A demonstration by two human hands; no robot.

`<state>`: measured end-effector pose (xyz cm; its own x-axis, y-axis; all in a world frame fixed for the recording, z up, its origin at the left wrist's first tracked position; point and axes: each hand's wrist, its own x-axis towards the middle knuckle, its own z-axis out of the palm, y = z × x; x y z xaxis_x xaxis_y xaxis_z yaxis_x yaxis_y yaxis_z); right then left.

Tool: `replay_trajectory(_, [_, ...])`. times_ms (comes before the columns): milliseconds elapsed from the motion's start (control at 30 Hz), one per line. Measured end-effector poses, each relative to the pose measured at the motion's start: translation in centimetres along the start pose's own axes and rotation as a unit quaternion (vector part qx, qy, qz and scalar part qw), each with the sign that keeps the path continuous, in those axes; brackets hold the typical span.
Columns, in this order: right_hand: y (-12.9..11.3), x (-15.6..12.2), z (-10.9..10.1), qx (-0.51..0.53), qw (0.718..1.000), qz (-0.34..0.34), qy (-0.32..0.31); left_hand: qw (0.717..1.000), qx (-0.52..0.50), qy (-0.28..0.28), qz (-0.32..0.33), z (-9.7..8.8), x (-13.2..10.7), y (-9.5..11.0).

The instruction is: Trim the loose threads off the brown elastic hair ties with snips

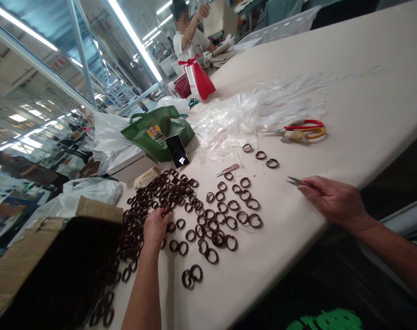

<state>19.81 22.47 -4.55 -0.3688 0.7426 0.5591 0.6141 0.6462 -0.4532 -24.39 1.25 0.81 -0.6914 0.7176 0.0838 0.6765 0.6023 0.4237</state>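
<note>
A heap of dark brown ring-shaped bands (174,188) lies on the pale tabletop, with several more rings (233,205) spread out to its right. My left hand (155,227) reaches into the near edge of the heap, fingers drawn together at a dark ring that they partly hide. Held out over the table's near edge, my right hand (335,201) is closed around small thread snips (293,181), their blades pointing left. A second pair of snips (228,170), with pink handles, rests among the scattered rings.
Large scissors (303,131) with red and yellow handles lie beyond the rings, beside clear plastic bags (243,117). A phone (177,151) leans on a green bag (156,133). At left stands an open cardboard box (26,256). A co-worker (191,36) sits at the far end.
</note>
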Motion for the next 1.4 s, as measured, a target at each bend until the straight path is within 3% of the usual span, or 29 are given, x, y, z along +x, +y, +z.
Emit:
replay_trajectory(133, [-0.1, 0.2, -0.3, 0.029, 0.999, 0.024, -0.03, 0.994, -0.107, 0.031, -0.021, 0.6, -1.3, 1.5])
replay_trajectory(267, [0.0, 0.7, -0.9, 0.112, 0.984, 0.107, -0.085, 0.966, -0.255, 0.018, -0.037, 1.8, -3.3, 4.6])
replay_trajectory(333, [-0.1, 0.9, -1.2, 0.159, 0.972, 0.145, -0.096, 0.927, -0.371, 0.001, -0.064, 2.3, -4.1, 6.7])
replay_trajectory(467, [-0.5, 1.6, -1.4, 0.26, 0.938, 0.188, -0.129, 0.796, -0.588, -0.016, -0.144, 3.3, -5.0, 10.6])
replay_trajectory(667, [-2.7, 2.9, -1.1, 0.448, 0.836, 0.236, -0.211, 0.726, -0.663, -0.065, -0.171, 4.3, -6.2, 14.8])
replay_trajectory(800, [-5.2, 3.4, -0.3, 0.551, 0.765, 0.232, -0.24, 0.706, -0.678, -0.08, -0.189, 4.7, -7.6, 16.6])
replay_trajectory(900, [-7.3, 3.7, 0.5, 0.601, 0.724, 0.225, -0.256, 0.724, -0.66, -0.092, -0.175, 4.9, -8.8, 17.6])
replay_trajectory(1000, [-8.9, 3.8, 1.0, 0.622, 0.702, 0.216, -0.272, 0.747, -0.638, -0.109, -0.151, 5.2, -10.0, 18.3])
replay_trajectory(1033, [-9.3, 3.8, 1.0, 0.621, 0.705, 0.206, -0.275, 0.751, -0.633, -0.117, -0.145, 5.3, -10.3, 18.5])
replay_trajectory(1100, [-9.6, 3.9, 0.6, 0.595, 0.739, 0.172, -0.265, 0.757, -0.625, -0.133, -0.138, 5.3, -10.8, 18.7])
replay_trajectory(1233, [-9.3, 4.1, -1.1, 0.434, 0.876, 0.021, -0.211, 0.767, -0.61, -0.147, -0.13, 5.3, -11.2, 19.1])
replay_trajectory(1300, [-9.1, 4.2, -1.8, 0.327, 0.926, -0.067, -0.174, 0.774, -0.602, -0.148, -0.125, 5.4, -11.3, 19.2])
replay_trajectory(1400, [-9.2, 4.2, -2.2, 0.208, 0.955, -0.163, -0.134, 0.78, -0.597, -0.146, -0.118, 5.6, -11.4, 19.1])
